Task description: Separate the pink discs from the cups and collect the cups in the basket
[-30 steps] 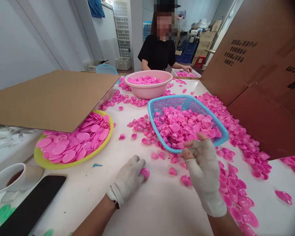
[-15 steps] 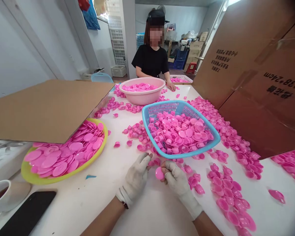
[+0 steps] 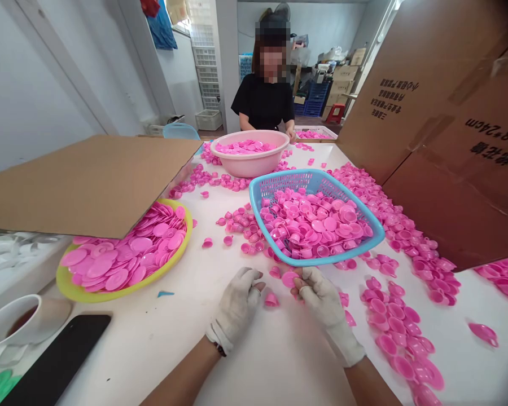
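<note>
The right hand [image 3: 324, 296] pinches a pink disc [image 3: 288, 278] between thumb and fingertips, flat face showing. The left hand [image 3: 237, 307] is loosely curled, a small gap between thumb and forefinger, with nothing visible in its grip. Between the two hands, a little nearer the left, a pink cup [image 3: 271, 300] sits on the white table [image 3: 245, 372].

Just beyond the right hand stands a blue basket [image 3: 322, 261] heaped with pink cups and discs — its near rim blocks the way straight ahead. Loose pink cups [image 3: 393, 332] spread to the right of the right hand, and farther that way a tall cardboard box [image 3: 449, 152] walls off the side, a bank of pink pieces [image 3: 400, 223] along its foot.

Left of the left hand lies a blue scrap [image 3: 165, 294], then a yellow basin [image 3: 125, 294] full of pink discs, partly covered by a cardboard flap [image 3: 80, 186]. Nearer the body on that side are a black phone [image 3: 55, 361] and a white mug [image 3: 53, 318] of dark liquid — both well apart from the hand. Far ahead of both hands, a co-worker [image 3: 265, 101] in black sits behind a pink tub [image 3: 248, 162] of pink pieces.
</note>
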Action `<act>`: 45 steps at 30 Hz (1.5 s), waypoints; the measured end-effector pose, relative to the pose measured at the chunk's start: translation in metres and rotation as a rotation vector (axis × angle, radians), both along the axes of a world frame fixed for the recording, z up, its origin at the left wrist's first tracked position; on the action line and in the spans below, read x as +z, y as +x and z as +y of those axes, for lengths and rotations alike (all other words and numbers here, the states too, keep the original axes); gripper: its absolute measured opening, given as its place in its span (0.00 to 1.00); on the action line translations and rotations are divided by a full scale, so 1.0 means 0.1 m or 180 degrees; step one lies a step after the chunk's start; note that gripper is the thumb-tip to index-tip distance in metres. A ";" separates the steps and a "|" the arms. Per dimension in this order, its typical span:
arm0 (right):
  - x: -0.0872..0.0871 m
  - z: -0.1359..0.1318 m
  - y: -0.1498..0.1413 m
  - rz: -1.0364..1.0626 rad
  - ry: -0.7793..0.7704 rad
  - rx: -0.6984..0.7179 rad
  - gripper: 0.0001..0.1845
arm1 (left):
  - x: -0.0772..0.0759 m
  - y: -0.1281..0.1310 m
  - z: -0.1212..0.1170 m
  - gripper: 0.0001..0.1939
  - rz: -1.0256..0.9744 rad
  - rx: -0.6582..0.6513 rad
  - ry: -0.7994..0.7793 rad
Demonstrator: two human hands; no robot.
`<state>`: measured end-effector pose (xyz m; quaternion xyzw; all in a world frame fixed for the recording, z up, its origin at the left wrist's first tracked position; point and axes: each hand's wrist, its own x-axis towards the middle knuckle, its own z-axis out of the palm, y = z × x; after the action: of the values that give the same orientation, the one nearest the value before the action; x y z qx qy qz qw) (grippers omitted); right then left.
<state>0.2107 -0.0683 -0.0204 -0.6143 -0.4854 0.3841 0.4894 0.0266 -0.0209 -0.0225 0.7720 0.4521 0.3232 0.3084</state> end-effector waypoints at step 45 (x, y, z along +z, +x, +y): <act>-0.04 -0.32 -0.41 -0.2004 0.2192 0.0090 0.22 | 0.48 -0.16 -0.27 0.09 -0.2036 -0.1091 -0.1691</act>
<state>0.1694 -0.1006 -0.0241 -0.4961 -0.7179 0.0021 0.4884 0.0111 -0.0476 0.0252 0.5910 0.2669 0.3625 0.6693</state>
